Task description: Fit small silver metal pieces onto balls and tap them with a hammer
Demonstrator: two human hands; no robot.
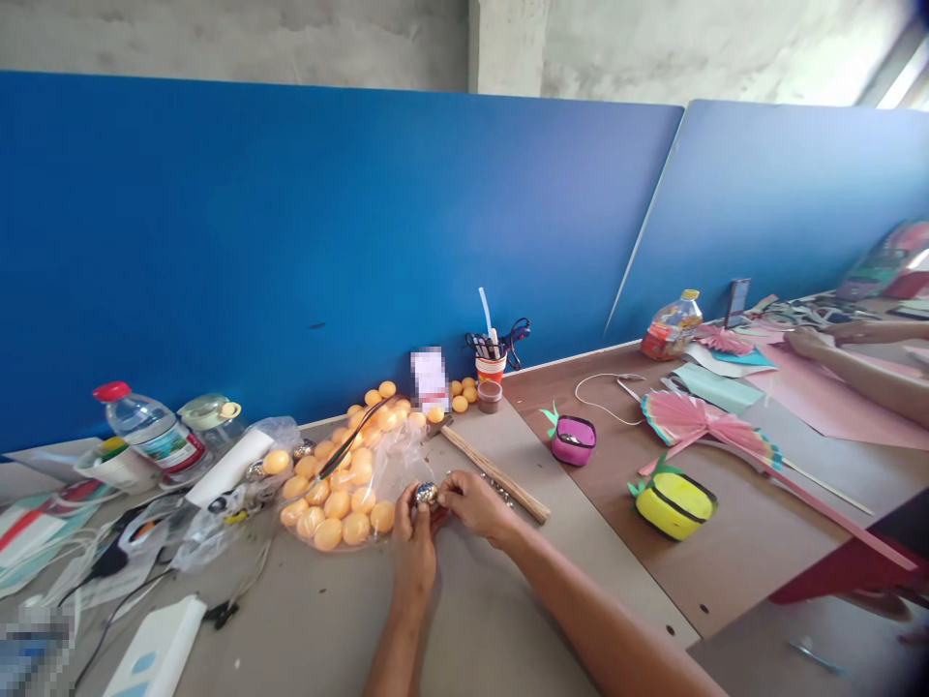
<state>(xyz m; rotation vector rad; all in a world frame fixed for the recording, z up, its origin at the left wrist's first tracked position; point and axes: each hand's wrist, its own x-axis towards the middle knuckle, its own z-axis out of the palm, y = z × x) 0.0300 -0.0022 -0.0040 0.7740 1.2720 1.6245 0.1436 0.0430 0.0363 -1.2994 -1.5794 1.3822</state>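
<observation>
Between my fingers, over the grey table, is a small shiny silver ball (pixel 427 495) with a dark pattern. My left hand (pixel 415 542) is closed around it from the left and below. My right hand (pixel 475 505) pinches at the ball's right side; whatever its fingertips hold is too small to make out. Just left of my hands lies a clear plastic bag of orange balls (pixel 338 504). Beyond my right hand rests a bundle of thin wooden sticks (pixel 500 476), with small shiny pieces (pixel 500 492) beside it, partly hidden by the hand.
A purple pouch (pixel 573 440) and a yellow pouch (pixel 676 503) sit to the right, near a pink paper fan (pixel 707 426). Bottles (pixel 156 431), cables and bags crowd the left. A blue partition (pixel 290 242) stands behind. Another person's hands (pixel 813 344) touch pink paper (pixel 820 387) far right.
</observation>
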